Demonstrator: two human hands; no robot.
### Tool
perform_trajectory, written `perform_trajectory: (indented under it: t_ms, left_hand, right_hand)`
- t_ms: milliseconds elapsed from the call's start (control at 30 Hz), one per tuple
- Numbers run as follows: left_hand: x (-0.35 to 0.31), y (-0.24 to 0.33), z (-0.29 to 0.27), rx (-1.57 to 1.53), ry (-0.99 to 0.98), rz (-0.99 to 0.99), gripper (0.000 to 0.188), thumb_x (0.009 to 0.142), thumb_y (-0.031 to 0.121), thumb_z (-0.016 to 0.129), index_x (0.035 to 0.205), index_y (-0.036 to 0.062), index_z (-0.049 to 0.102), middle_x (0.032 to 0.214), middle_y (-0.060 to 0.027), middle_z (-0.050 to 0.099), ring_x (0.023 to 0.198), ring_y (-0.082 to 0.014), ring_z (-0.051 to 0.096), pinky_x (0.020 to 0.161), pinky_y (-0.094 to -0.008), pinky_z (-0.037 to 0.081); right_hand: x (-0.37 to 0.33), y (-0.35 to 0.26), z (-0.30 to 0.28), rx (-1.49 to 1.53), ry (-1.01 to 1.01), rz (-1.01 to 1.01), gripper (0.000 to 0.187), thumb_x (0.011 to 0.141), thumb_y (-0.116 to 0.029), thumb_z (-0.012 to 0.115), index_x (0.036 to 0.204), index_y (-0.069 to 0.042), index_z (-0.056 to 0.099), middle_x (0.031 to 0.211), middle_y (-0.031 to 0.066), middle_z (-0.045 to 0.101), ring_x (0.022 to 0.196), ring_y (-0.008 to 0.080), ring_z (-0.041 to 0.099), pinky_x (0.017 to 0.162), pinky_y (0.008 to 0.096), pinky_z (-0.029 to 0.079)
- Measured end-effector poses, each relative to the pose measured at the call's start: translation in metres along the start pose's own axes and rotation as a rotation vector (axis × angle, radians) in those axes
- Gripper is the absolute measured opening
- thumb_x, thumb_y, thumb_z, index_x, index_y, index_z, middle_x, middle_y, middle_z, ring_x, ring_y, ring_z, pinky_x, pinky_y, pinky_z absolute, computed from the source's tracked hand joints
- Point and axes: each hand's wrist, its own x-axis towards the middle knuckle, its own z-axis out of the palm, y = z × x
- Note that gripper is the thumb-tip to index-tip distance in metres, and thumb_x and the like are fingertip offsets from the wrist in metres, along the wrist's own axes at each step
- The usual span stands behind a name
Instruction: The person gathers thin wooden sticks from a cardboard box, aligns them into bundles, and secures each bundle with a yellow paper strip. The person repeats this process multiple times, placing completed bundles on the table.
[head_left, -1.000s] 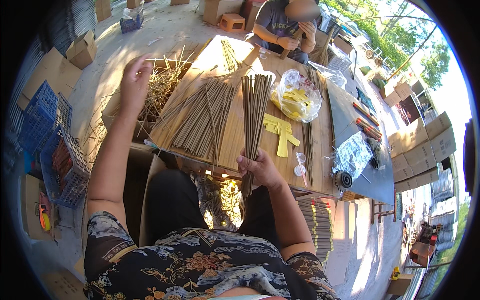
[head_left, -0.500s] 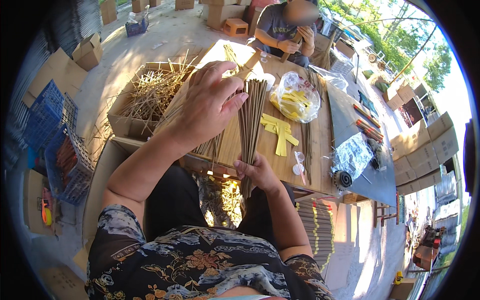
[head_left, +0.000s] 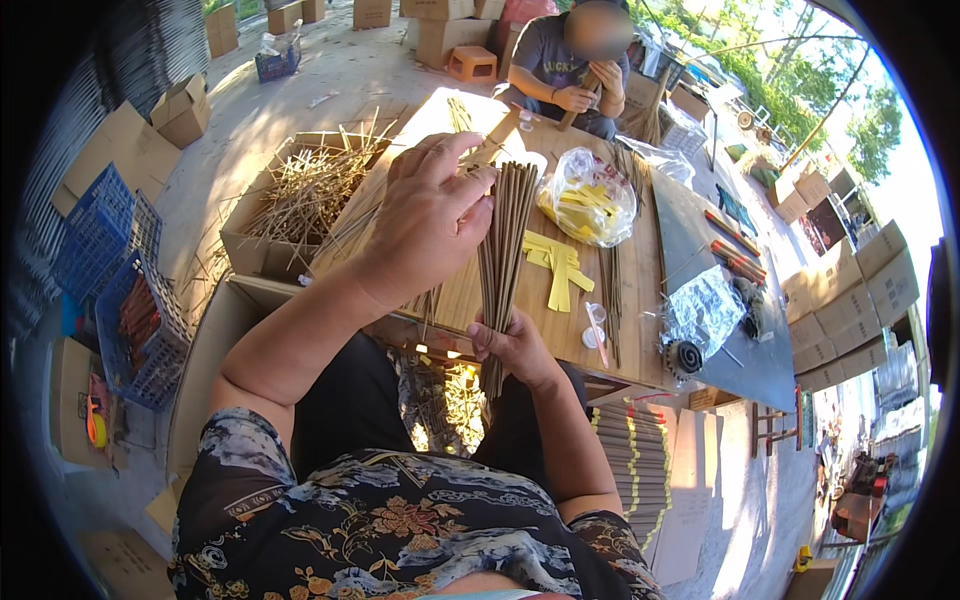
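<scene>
My right hand is wrapped round the lower part of a bundle of thin brown sticks. The bundle stands nearly upright over the table's near edge, its tops fanned slightly. Beside its upper left side is my left hand, raised with fingers bent and apart. Its thumb and fingertips are close to the sticks; whether they touch is hard to see. Yellow paper strips lie on the wooden table just right of the bundle. Further back, a clear plastic bag holds more yellow strips.
Left of the table, a cardboard box overflows with loose sticks. Blue crates stand farther left. Across the table sits another person, holding a bundle. A dark board on the right carries crumpled plastic and a black coil.
My left thumb and fingers have curled in a little at the bundle's upper left side. My right hand keeps its grip low on the sticks.
</scene>
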Motion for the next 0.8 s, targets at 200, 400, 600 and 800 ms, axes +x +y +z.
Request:
perform_trajectory:
  t_ms: [200,400,600,800]
  left_hand:
    - [0.001,-0.001,-0.003,-0.069,-0.065,-0.050,0.011,0.069,0.003,0.063,0.079,0.0003,0.058,0.117,-0.0121,0.049,0.108,-0.0285,0.046,0.091,-0.0347,0.035]
    - [0.009,-0.016,-0.009,-0.447,-0.180,-0.254,0.006,0.073,0.004,0.062,0.076,0.0036,0.057,0.119,-0.0105,0.049,0.112,-0.0238,0.044,0.095,-0.0351,0.032]
    - [0.031,-0.048,-0.026,-0.649,-0.016,-0.343,0.007,0.081,0.005,0.054,0.088,0.0057,0.057,0.113,-0.0090,0.053,0.096,-0.0134,0.050,0.086,-0.0280,0.039]
    - [0.052,-0.104,-0.071,-1.106,0.138,-0.434,0.012,0.088,0.010,0.049,0.095,0.0025,0.054,0.097,-0.0147,0.060,0.068,-0.0093,0.054,0.061,-0.0209,0.046]
  right_hand:
    - [0.000,0.001,-0.002,-0.030,-0.005,-0.010,0.017,0.083,-0.019,0.061,0.082,-0.005,0.051,0.067,-0.0008,0.054,0.059,0.0065,0.050,0.053,0.0201,0.042]
    - [0.006,0.004,-0.005,-0.061,0.017,-0.010,0.019,0.082,-0.020,0.063,0.079,-0.006,0.051,0.063,-0.0011,0.052,0.057,0.0067,0.049,0.053,0.0205,0.041]
    - [0.009,0.005,-0.007,-0.059,0.012,0.027,0.020,0.081,-0.020,0.064,0.080,-0.006,0.051,0.065,-0.0014,0.051,0.057,0.0067,0.049,0.053,0.0207,0.042]
    - [0.015,0.015,-0.017,-0.095,0.033,0.055,0.019,0.081,-0.019,0.064,0.080,-0.006,0.050,0.064,-0.0016,0.051,0.056,0.0067,0.050,0.053,0.0205,0.042]
